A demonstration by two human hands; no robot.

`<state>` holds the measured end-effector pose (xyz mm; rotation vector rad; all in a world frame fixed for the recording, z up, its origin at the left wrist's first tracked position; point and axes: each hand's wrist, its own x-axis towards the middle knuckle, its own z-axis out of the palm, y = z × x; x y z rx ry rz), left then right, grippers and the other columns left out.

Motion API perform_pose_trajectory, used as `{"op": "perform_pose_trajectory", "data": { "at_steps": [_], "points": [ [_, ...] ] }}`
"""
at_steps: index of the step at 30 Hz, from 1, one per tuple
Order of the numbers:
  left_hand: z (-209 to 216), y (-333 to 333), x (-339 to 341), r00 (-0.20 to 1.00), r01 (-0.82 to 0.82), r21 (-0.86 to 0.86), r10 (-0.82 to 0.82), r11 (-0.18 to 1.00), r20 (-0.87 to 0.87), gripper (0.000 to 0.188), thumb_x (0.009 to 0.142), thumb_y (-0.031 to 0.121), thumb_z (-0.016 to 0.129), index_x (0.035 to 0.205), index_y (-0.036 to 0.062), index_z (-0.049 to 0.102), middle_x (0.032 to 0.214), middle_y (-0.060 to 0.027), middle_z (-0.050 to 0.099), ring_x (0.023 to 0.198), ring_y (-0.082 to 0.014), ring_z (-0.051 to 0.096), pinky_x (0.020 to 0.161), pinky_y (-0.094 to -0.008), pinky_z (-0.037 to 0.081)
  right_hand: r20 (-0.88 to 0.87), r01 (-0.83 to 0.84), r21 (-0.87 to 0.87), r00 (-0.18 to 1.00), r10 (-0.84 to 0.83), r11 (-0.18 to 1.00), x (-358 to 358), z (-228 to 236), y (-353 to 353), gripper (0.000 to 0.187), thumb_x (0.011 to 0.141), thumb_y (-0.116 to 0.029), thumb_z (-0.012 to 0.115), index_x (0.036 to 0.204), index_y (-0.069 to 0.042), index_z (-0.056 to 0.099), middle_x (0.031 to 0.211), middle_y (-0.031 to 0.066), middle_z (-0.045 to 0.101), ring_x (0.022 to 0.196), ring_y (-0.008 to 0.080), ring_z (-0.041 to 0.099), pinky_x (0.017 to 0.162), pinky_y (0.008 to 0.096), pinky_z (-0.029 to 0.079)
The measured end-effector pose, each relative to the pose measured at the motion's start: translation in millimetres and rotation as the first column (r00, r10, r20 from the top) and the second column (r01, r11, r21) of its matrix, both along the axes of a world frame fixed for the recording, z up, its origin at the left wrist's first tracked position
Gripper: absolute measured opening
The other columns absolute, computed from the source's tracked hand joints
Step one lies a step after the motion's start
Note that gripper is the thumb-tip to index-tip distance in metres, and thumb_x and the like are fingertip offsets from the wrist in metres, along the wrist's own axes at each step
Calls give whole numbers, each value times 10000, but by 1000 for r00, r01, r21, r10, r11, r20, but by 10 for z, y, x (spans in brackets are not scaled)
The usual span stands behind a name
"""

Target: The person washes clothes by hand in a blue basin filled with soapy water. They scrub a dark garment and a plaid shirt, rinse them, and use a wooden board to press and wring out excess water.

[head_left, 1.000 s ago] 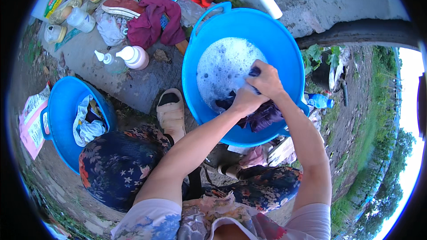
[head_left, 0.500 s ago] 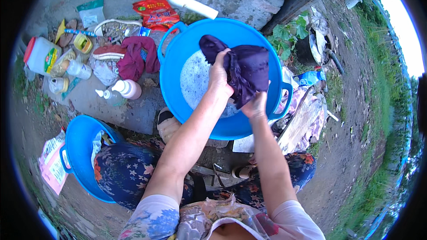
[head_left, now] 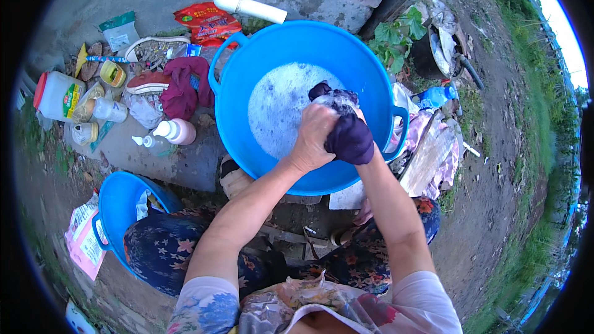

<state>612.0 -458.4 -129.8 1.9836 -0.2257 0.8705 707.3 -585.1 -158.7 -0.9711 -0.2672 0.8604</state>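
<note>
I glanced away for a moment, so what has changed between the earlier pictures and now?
Half a second ago the dark purple cloth was spread between both hands; now it is bunched up, and they have come closer together. Neither visibly let go. The large blue basin and the pink pump bottle stayed in place.

Large basin [head_left: 294, 42]: solid blue. Cloth [head_left: 350, 140]: dark purple. Foam [head_left: 275, 105]: white. Trousers [head_left: 164, 253]: navy, floral print. Pipe [head_left: 263, 10]: white. Pouch [head_left: 209, 23]: mainly red.
</note>
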Motion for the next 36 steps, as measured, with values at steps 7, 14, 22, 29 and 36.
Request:
{"op": "perform_pose_trajectory", "data": {
  "at_steps": [7, 14, 22, 29, 36],
  "points": [
    [-55, 179, -101, 979, 71, -170, -101, 983, -176, 470, 644, 137, 774, 1050, 68, 547, 1027, -116, 550, 1031, -339, 531, 899, -406, 422, -284, -106, -238, 958, 35, 965, -150, 682, 250, 350, 912, -304, 568, 1154, -52, 570, 1056, 67, 631, 902, 188, 632, 796, 348, 528],
    [160, 333, -76, 973, 79, 304, -7, 949, -231, 772, 624, 410, 834, 1302, 259, 496, 1496, -179, 177, 1388, -420, 160, 1100, -536, 229, -124, 190, -487, 951, -282, 853, 60, 762, 318, 373, 708, -142, 758, 1030, -18, 614, 923, 102, 645, 810, 214, 646, 746, 356, 538],
    [476, -82, -119, 733, -238, -942, -680, -236, -15, 836, 853, 771, 218, 1474, 211, 246, 1468, -69, 343, 1349, -329, 321, 1045, -638, 265, 664, 713, -42, 543, -514, 699, 120, 885, 375, 402, 620, -16, 828, 949, -47, 599, 904, 51, 627, 797, 148, 611, 760, 289, 503],
    [529, -172, 212, 994, -20, -997, -108, -78, -12, 463, 891, 275, 574, 1270, 24, 488, 1218, -104, 585, 1114, -250, 576, 971, -383, 447, 405, 689, 23, 656, -637, 725, -73, 1083, 349, 382, 621, -61, 850, 868, -66, 559, 849, 39, 610, 769, 125, 605, 713, 307, 519],
    [741, 137, 106, 988, -146, -313, 155, 939, 5, 327, 650, 59, 712, 933, 44, 549, 982, -104, 563, 933, -260, 539, 817, -382, 453, -413, 310, 145, 882, -227, 940, -37, 1010, 356, 364, 803, -252, 722, 1070, -63, 563, 930, 95, 633, 804, 224, 667, 727, 391, 564]
  ]
}}
